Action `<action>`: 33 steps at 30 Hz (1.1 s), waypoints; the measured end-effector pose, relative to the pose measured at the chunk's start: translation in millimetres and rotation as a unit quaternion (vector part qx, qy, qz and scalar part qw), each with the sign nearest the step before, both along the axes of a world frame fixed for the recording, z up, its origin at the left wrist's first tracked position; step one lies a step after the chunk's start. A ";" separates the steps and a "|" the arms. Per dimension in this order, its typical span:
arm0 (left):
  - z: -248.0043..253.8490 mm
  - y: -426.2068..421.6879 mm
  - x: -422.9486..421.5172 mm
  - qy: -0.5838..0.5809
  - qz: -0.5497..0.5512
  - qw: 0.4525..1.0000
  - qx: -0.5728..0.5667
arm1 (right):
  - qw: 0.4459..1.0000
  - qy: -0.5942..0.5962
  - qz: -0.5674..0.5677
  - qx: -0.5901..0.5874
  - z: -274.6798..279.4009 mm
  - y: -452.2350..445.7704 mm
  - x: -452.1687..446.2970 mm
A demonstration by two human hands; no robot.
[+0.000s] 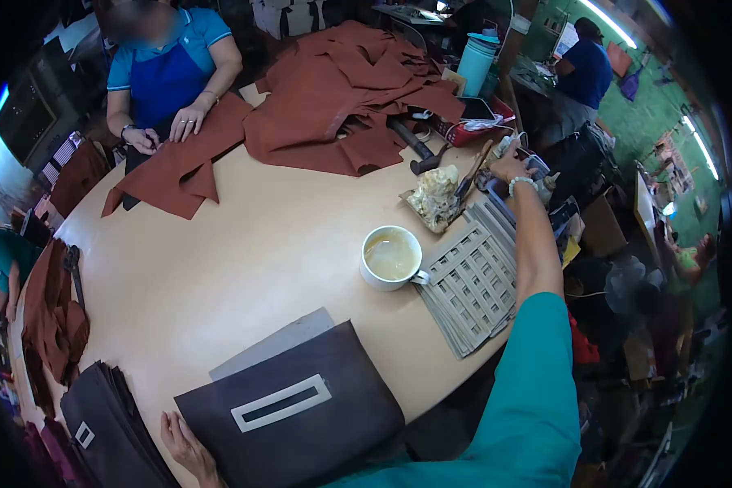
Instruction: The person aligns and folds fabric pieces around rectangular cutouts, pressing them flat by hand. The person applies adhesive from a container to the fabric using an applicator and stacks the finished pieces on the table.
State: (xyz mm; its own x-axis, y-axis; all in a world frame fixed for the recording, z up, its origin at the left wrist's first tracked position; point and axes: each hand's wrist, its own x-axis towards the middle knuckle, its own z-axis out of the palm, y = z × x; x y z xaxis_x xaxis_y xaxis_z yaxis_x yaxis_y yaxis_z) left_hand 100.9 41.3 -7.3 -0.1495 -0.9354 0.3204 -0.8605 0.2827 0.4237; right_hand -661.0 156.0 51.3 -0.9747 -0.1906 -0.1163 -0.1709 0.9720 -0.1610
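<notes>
A dark brown leather panel (317, 439) with a pale rectangular frame (244, 419) around a slot lies at the table's near edge. A grey sheet (276, 346) sticks out from beneath it. My left hand (185, 447) rests at the panel's left edge, fingers stretched out, holding nothing that I can see. Far to the right, my right hand (510, 165) reaches among small items by a bluish tray (500, 199). Its fingers are partly hidden, so any grip is unclear. Near that arm are a stack of grey slotted cards (472, 281) and a lump of yellowish material (437, 195).
A white mug (390, 259) with cloudy liquid stands mid-table. A hammer (415, 146) lies by a heap of reddish-brown leather (325, 98). Across the table, a person in a blue apron (167, 81) handles a leather piece (191, 163). More dark panels (110, 423) lie at left.
</notes>
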 end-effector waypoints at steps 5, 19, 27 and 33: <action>-1.2 0.4 -0.2 0.001 0.003 1.000 0.003 | 0.991 0.006 0.055 0.123 12.6 -3.6 19.3; 1.4 0.5 -0.9 0.015 0.014 1.000 0.019 | 0.966 0.223 -0.112 -0.062 -12.6 -24.6 17.0; 5.6 1.2 -3.7 0.001 0.001 1.000 0.014 | 0.939 0.204 -0.059 -0.270 36.2 -18.4 51.3; 4.0 0.8 -2.0 0.047 -0.003 0.999 0.011 | 0.949 0.171 0.070 -0.254 18.2 -19.2 74.3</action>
State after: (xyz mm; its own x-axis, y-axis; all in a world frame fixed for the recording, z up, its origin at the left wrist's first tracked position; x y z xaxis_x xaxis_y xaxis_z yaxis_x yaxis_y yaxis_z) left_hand 98.9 42.1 -3.2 -0.1262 -0.9414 0.3128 -0.8148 0.2782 0.5086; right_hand -586.7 136.9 69.5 -0.9002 -0.2677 0.3434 -0.4189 0.7479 -0.5150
